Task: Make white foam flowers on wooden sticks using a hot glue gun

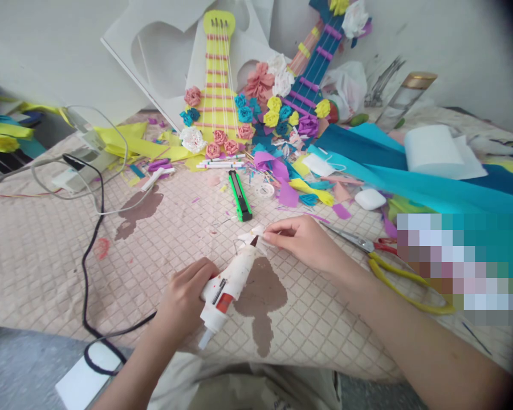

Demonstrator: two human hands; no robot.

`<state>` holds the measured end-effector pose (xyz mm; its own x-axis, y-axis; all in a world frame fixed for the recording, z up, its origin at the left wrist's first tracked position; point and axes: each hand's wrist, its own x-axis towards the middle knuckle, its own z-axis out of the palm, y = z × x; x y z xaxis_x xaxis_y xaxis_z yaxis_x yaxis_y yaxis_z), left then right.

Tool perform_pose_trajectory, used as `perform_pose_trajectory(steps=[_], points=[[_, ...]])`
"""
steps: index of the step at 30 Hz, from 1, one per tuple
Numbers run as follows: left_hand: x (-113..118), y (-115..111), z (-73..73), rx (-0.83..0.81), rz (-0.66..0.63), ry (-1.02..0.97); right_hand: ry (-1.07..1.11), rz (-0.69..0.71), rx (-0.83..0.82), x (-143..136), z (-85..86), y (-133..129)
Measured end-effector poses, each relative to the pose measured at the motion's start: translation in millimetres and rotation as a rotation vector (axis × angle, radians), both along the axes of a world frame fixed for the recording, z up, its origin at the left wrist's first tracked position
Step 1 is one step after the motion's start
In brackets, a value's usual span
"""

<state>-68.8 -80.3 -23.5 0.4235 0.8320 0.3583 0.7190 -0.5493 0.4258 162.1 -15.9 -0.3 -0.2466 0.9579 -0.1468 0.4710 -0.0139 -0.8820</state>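
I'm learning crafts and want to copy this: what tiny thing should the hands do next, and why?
I'd probably squeeze a little glue onto the small white piece, because the left hand holds the glue gun with its dark tip right by it, and the right hand seems to pinch its edge.

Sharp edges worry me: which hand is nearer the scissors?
Right. The right hand is just left of the scissors; the left hand is farther left, gripping the glue gun.

Plain, pale grey-white wall (51, 45) behind the far edge of a table (149, 250) draped in beige, diamond-patterned cloth (38, 233); speckled blue-grey floor (17, 370) below the table's near edge
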Motion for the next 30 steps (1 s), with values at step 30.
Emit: perform_pose_trajectory(steps=[30], points=[[0.1,-0.5,3.9,0.064,0.001,-0.048,0.010,0.010,0.005,0.5,0.4,-1.3]])
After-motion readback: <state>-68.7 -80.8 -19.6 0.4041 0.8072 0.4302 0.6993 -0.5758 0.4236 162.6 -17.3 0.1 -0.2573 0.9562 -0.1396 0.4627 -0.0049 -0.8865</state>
